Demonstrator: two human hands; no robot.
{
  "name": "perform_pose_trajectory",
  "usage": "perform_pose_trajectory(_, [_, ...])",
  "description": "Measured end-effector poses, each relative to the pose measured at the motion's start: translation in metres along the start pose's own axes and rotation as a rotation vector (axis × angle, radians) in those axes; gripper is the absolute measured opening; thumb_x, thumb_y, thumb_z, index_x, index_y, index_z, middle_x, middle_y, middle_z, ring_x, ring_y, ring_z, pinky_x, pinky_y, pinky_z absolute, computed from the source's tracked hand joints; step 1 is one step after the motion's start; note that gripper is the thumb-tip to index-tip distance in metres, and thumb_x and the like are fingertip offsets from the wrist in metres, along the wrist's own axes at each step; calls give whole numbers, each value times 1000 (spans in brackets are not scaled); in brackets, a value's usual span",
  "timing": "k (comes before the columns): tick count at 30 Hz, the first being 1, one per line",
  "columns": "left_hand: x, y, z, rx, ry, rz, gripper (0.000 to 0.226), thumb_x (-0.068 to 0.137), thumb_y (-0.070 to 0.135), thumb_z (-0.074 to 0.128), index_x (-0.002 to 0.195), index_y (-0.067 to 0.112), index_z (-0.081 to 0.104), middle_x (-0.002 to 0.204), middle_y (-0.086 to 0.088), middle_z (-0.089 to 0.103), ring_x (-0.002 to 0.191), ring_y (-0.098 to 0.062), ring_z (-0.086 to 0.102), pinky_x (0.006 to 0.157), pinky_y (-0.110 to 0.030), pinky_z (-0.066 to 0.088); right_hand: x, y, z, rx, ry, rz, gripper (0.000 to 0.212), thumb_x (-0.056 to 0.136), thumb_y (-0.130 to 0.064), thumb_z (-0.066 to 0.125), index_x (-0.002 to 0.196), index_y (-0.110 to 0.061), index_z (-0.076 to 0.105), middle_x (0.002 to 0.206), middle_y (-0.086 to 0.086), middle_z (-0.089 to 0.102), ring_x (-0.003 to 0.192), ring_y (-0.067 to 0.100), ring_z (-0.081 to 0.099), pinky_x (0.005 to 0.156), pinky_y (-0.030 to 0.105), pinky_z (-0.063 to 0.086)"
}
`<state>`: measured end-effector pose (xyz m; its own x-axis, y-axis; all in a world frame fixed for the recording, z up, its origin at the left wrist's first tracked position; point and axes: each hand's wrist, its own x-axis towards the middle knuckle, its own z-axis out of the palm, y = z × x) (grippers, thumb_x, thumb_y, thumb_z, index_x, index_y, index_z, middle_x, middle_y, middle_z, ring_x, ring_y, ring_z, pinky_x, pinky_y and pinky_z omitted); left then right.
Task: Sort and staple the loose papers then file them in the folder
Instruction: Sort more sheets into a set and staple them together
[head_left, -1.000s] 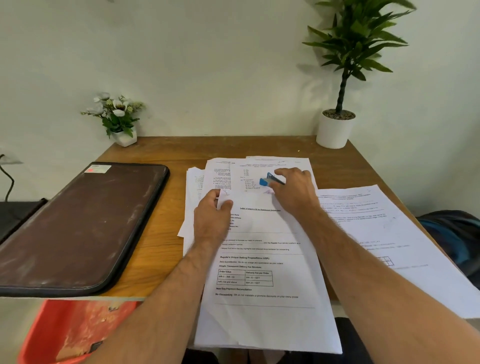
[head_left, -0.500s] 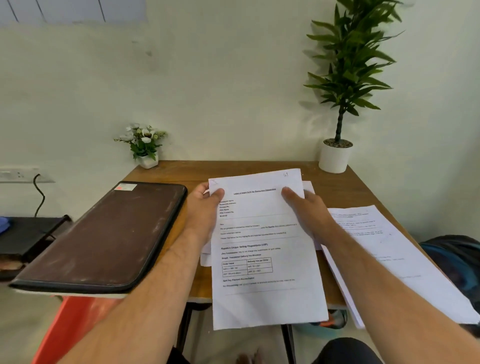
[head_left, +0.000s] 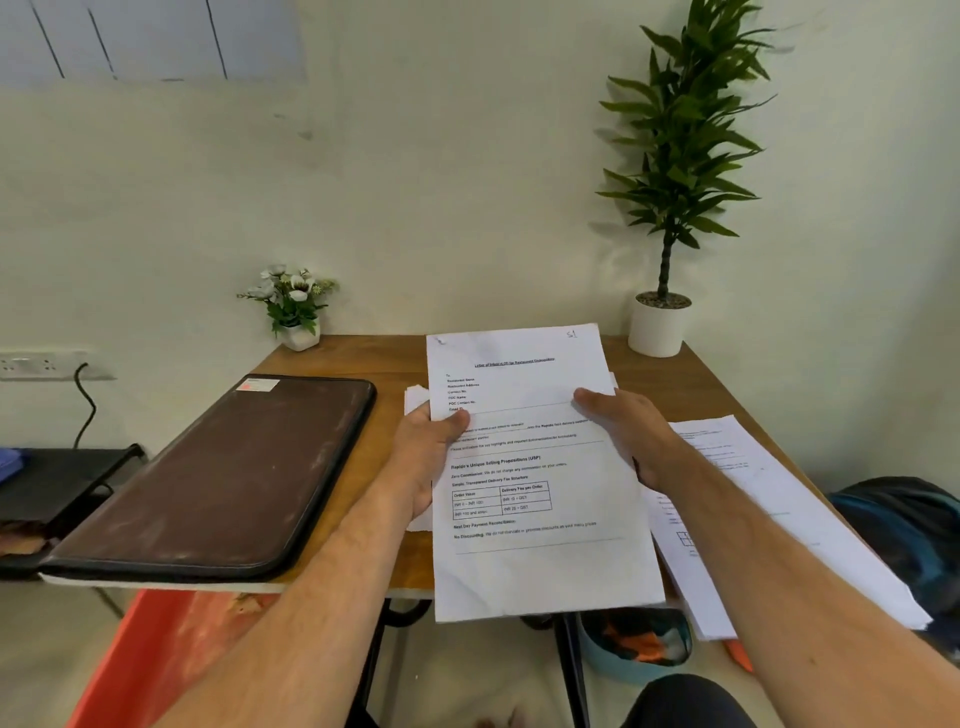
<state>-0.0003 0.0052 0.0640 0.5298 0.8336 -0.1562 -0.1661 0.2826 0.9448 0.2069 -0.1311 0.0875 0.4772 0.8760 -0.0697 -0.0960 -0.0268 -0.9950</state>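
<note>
Wooden desk (head_left: 395, 358) below; left hand (head_left: 426, 457) and right hand (head_left: 628, 441), arms extended, each pinch a side of a raised white printed paper set (head_left: 535, 467).

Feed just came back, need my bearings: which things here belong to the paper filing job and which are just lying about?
Job:
held paper set in left hand and right hand
loose papers
brown folder, closed

Lying about:
tall potted plant
small flower pot
wall socket
</note>
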Motion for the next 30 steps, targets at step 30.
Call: perform_pose_trajectory(30, [2, 23, 38, 95, 135, 106, 23, 107, 30, 51, 113, 17, 68, 100, -5, 78, 82, -21, 74, 58, -28, 57, -11, 12, -32, -190, 25, 56, 32, 92, -22, 70, 121, -11, 66, 109, 7, 75, 97, 31, 73, 93, 54, 56])
